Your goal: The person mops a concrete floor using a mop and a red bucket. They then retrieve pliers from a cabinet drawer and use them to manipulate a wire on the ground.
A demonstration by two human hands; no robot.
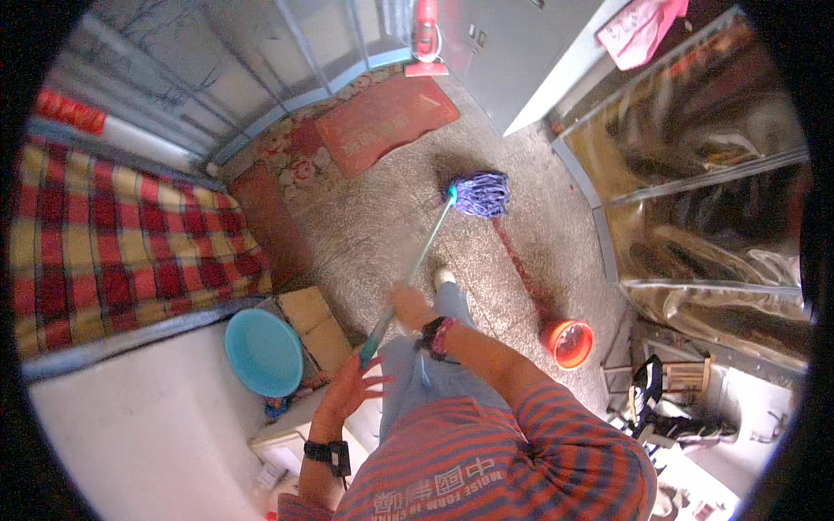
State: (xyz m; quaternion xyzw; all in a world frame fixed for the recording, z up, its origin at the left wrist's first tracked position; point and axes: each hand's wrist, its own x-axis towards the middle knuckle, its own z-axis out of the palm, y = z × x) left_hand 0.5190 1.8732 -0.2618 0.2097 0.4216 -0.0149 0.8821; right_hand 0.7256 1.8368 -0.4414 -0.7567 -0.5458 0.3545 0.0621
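Striped shirt [469, 451], cut off below | my right hand [413, 309] wraps the mop [479, 194] by its handle [376, 337], hiding part | my left hand [347, 391], fingers spread near the handle's end, contact unclear | mop head [486, 198] on floor [373, 226] ahead, underside hidden | open room between red mat [387, 122] and orange bucket [552, 339]

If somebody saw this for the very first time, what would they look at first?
Probably the shaggy purple-blue mop head, which rests on the speckled floor a little above the middle of the picture. Next might come the big red, yellow and black checked cloth at the left edge, then the bright orange-red bucket at right and the round turquoise basin at lower left.
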